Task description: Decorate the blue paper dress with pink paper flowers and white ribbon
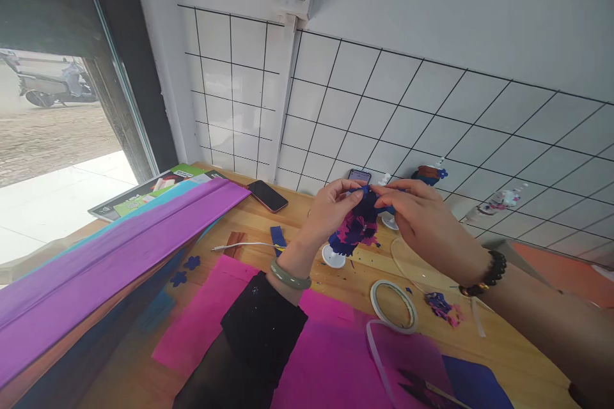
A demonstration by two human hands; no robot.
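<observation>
My left hand (329, 208) and my right hand (422, 217) meet above the wooden table (508, 351), both pinching a dark blue and pink paper flower (357, 225). The flower hangs between my fingertips, its petals spilling downward. A white round base (332, 257) stands on the table right below it. My left wrist wears a green bangle and a black sleeve; my right wrist wears a dark bead bracelet.
A tape roll (394, 304) and paper scraps (444, 307) lie near my right forearm. Pink sheets (330, 358), purple rolled paper (110, 249), a phone (267, 195), scissors (432, 386) and a white wire (244, 245) are on the table. A tiled wall stands behind.
</observation>
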